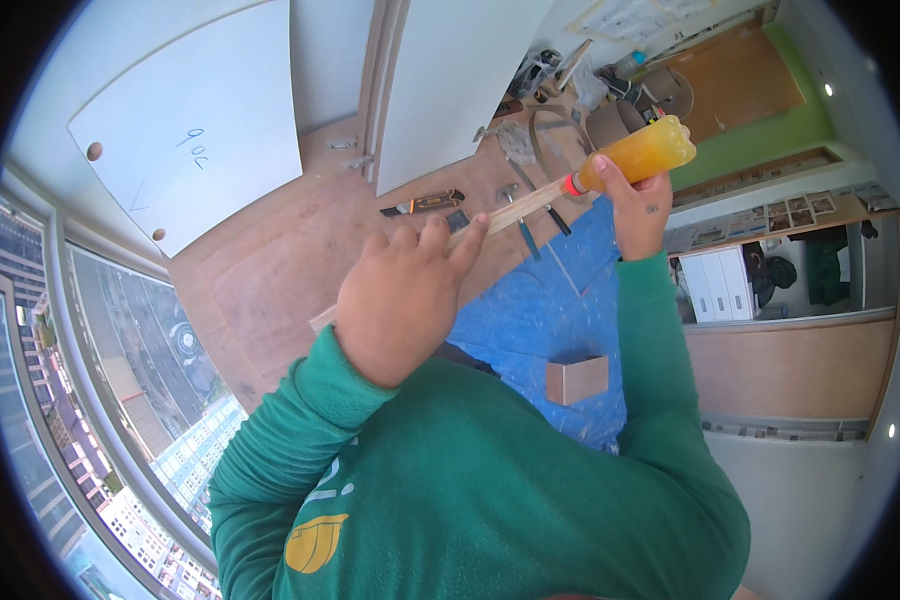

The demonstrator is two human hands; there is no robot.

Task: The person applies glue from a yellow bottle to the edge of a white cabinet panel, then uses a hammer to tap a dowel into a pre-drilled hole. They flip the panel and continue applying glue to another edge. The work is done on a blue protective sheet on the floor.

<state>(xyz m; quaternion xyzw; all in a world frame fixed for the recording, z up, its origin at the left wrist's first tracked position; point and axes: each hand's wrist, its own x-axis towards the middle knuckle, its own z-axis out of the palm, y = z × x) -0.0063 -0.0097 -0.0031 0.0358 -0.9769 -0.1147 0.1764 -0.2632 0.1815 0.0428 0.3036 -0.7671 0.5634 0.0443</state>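
My left hand [400, 290] is closed over a long, thin wooden strip [525, 207], its fingers lying across the top; the strip's other end shows past my wrist. My right hand [635, 210] grips a clear plastic bottle [650, 153] of yellow glue-like liquid. The bottle is tipped, and its red cap [572, 184] points down at the strip's far right end. Whether the cap touches the wood, or any liquid is coming out, I cannot tell.
A utility knife [422, 203] and a hammer [522, 225] lie on the wooden surface [240, 270] beyond my hands. A blue sheet [540, 310] carries a small cardboard box [577, 380]. White panels [200, 130] stand at the left, near a window [160, 340]. Bags and tools clutter the far end.
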